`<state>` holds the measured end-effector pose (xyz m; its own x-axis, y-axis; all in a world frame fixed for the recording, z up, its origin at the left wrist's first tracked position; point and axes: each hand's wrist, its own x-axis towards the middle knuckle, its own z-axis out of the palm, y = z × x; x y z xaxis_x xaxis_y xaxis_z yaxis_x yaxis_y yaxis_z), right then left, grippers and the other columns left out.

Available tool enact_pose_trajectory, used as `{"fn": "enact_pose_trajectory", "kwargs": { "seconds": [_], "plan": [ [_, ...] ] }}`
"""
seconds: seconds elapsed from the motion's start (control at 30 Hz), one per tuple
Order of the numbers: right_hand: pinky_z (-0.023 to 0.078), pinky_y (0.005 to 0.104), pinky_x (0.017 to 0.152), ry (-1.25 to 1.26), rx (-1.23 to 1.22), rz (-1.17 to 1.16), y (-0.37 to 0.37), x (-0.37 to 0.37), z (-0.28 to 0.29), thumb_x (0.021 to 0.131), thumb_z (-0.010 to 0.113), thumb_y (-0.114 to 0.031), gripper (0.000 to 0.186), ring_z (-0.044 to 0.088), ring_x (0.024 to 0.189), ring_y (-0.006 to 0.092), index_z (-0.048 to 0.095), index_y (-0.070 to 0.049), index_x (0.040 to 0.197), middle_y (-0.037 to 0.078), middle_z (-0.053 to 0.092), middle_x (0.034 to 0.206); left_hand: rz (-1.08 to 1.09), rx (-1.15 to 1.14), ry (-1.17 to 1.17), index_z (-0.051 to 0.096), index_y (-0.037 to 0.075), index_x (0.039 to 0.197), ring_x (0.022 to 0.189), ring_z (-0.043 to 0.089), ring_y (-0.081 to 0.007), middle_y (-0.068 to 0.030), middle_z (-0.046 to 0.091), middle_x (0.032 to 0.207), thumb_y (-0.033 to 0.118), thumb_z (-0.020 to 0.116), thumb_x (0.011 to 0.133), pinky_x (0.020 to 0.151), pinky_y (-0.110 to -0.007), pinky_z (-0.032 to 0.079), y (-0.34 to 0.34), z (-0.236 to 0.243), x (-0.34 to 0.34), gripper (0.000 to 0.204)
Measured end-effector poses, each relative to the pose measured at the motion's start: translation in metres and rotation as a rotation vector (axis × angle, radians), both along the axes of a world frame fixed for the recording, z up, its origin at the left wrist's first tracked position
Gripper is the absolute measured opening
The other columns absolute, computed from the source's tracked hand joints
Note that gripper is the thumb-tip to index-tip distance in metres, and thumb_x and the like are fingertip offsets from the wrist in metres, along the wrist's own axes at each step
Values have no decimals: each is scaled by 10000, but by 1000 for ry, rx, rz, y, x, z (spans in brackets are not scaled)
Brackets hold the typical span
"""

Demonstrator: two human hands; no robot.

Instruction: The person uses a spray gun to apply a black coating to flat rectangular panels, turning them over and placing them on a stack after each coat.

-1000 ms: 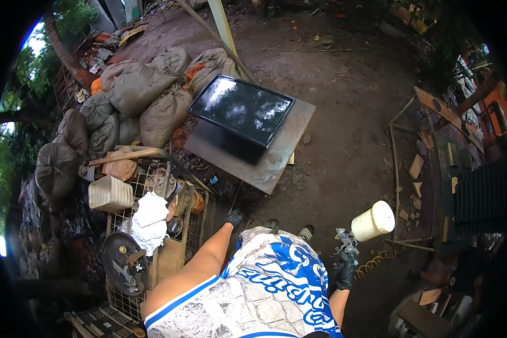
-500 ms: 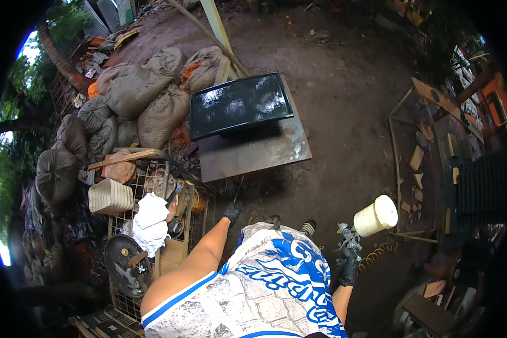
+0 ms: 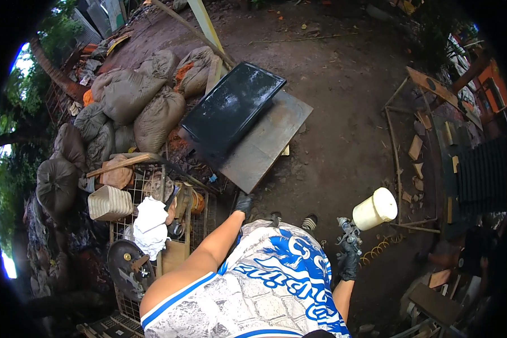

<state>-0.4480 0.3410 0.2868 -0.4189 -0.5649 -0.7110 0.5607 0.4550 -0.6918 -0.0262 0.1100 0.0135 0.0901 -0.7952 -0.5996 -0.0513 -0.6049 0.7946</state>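
My left hand (image 3: 244,203), in a black glove, is closed at the near corner of a flat grey board (image 3: 276,132); its fingertips are partly hidden there. On that board rests a glossy black rectangular panel (image 3: 234,107) with a raised rim, set at a slant and overhanging the board's far left side. Its surface shows pale reflections. Off to the right, my black-gloved right hand (image 3: 349,265) grips a spray gun (image 3: 348,234) with a whitish paint cup (image 3: 376,208). The gun is held low beside me, well apart from the panel.
At left stands a wire-mesh cart (image 3: 166,225) carrying a beige plastic tub (image 3: 110,203), white cloth (image 3: 151,225) and a dark disc (image 3: 130,269). Filled sacks (image 3: 132,93) are heaped behind it. A yellow coiled hose (image 3: 380,248) hangs by the gun. A metal frame (image 3: 397,163) stands right.
The board and the black panel have turned counterclockwise, the near corner swinging right. My left hand has moved right and forward to that corner. The spray gun has hardly moved.
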Motion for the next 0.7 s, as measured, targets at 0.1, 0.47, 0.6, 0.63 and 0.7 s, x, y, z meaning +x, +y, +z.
{"fn": "enact_pose_trajectory", "kwargs": {
  "seconds": [0.1,0.47,0.6,0.63,0.7],
  "plan": [
    [412,247,572,32,22,-29,6,1,14,820,738,-290,368,516,698,90,656,-173,1158,-50,618,977,-234,312,120,413,-24,1388,1143,557,-312,-199,540,1344,190,628,853,975,-370,458,-14,107,-69,616],
    [410,242,560,57,-65,-4,2,7,23,848,701,-217,365,559,769,70,642,-158,1204,-26,678,1081,-507,91,-268,562,51,1317,1208,545,-306,-193,493,1417,242,616,891,1012,-380,435,15,-7,22,470],
    [410,247,577,89,4,-69,1,5,19,844,700,-214,395,549,779,75,632,-157,1229,-30,678,1085,-1035,-435,-854,552,49,1324,1117,599,-311,-175,531,1367,173,616,876,932,-395,473,33,-16,39,470],
    [410,254,596,74,67,-47,2,3,20,841,697,-213,419,549,811,78,621,-158,1249,-30,674,1102,-602,57,-453,452,39,1423,1195,569,-332,-176,504,1412,166,627,870,974,-394,461,33,-11,35,594],
    [410,246,583,58,24,-65,3,3,15,824,714,-222,428,549,790,80,629,-162,1240,-35,661,1081,-665,-68,-451,401,34,1458,1190,573,-333,-182,489,1430,175,635,865,968,-397,465,44,-21,61,653]
  ]
}}
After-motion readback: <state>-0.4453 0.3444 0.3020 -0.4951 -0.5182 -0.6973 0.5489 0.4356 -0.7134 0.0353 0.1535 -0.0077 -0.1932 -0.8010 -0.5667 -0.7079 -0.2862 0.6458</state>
